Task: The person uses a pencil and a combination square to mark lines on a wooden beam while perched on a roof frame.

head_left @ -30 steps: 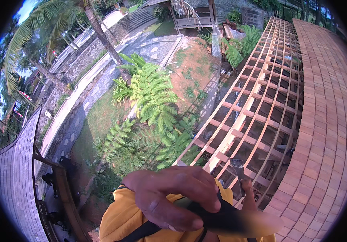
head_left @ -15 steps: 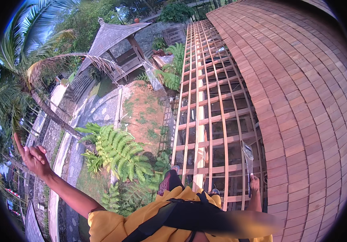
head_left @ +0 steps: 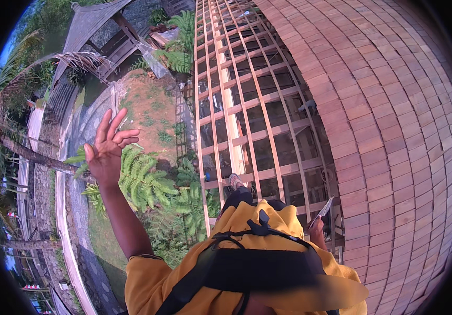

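My left hand point(head_left: 106, 155) is raised out to the left with its fingers spread, holding nothing. It hangs in the air above the garden, in front of a fern point(head_left: 144, 181). Low on the right, my right hand point(head_left: 317, 230) is closed on a handsaw point(head_left: 326, 209). The saw's thin grey blade points up and away, seen nearly edge-on, beside the edge of the shingled roof point(head_left: 383, 157). My fingers hide its handle. One foot point(head_left: 236, 181) rests on the wooden roof frame point(head_left: 266, 131); the other is hidden.
Wide gaps lie between the frame's battens, with a drop below. Roof shingles slope up along the right. Left and lower are bare soil point(head_left: 149, 113), a stone path point(head_left: 86, 226), a leaning palm trunk point(head_left: 37, 156) and a small roofed pavilion point(head_left: 92, 23).
My left hand has swung inward to the right and its fingers have spread. The right hand has drawn nearer my body, the saw tilting rightward. The view has turned and a foot has stepped forward.
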Demonstrator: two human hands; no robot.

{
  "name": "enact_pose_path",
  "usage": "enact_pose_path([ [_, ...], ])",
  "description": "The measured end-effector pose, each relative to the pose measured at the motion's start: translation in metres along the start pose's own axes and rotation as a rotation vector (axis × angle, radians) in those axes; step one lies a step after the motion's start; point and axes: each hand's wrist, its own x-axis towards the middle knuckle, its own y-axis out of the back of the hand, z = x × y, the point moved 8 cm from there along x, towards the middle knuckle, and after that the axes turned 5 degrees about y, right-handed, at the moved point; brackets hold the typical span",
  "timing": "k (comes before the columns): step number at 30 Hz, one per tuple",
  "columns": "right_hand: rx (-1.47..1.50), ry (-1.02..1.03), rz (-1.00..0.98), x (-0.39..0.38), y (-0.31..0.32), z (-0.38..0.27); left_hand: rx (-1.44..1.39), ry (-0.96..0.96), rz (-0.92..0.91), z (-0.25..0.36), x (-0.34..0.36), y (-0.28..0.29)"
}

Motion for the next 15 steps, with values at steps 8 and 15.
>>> enact_pose_path([
  [8,-1.183,-0.106,-0.243,-0.032,-0.151,-0.151,0.925,1.125,0.182,-0.372,-0.270,0.077],
  [15,-1.782,0.515,-0.749,-0.005,-0.408,-0.206,-0.058,1.642,0.632,-0.492,-0.516,0.020],
])
